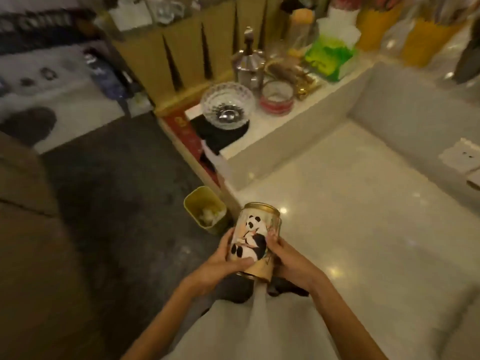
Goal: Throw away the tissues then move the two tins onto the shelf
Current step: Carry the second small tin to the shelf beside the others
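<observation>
I hold a round gold tin with a panda picture in front of my body, tilted with its lid away from me. My left hand wraps its left side and lower end. My right hand grips its right side. Just beyond the tin, on the dark floor, stands a small yellow-green bin with crumpled white tissues inside. A raised white shelf runs along the back of the pale counter. No second tin shows.
On the shelf stand a cut-glass bowl on a black mat, a glass jar with a red band, a metal pot and a green tissue pack. Yellow containers line the back. A white socket plate sits at right.
</observation>
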A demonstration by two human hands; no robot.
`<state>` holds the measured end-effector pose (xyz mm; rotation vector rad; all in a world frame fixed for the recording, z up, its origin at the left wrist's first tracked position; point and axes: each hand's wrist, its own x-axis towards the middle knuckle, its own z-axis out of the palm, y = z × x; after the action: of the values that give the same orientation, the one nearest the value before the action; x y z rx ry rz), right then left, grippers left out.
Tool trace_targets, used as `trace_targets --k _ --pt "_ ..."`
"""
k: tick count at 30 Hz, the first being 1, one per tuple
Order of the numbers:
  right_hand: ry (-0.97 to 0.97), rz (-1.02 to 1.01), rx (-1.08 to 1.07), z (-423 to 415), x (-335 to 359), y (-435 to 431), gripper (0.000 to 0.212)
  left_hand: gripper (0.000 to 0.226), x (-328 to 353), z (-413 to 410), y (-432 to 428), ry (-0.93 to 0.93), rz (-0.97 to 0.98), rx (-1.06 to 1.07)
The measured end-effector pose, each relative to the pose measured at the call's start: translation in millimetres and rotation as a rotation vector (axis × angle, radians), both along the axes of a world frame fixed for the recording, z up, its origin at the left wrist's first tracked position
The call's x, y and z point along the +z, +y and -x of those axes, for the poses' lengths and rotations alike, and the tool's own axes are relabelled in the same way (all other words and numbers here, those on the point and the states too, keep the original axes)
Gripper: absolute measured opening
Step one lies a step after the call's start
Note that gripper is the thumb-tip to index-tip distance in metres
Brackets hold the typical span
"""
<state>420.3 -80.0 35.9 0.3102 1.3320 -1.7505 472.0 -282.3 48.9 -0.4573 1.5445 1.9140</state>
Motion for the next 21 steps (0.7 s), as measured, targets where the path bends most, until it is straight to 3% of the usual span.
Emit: trace_targets --k 4,7,11,15,21 --pt "0.105 -0.059 0.405 -18.5 16.7 -135.2 0.080 0.095 11.0 -98.7 -89.1 0.103 0.002 0.379" --pt "0.232 -0.012 0.681 -53.4 27.3 -248.0 0.093 0.102 24.2 -173.5 -161.0 0.197 0.076 0.614" --pt "0.354 0.171 0.966 -121.1 54.5 -400.9 0.078 0.107 65.6 -266.4 -254.6 0.270 0.311 0.945" --pt "0.491 0.397 1.134 -189.3 117.7 -543.3 0.086 0.106 125.2 -340.0 -341.7 0.372 0.598 1.320" --pt "0.812 0.760 1.388 -298.6 251.3 -715.5 0.046 0.109 227.4 -436.6 -451.0 0.504 1.077 1.730"
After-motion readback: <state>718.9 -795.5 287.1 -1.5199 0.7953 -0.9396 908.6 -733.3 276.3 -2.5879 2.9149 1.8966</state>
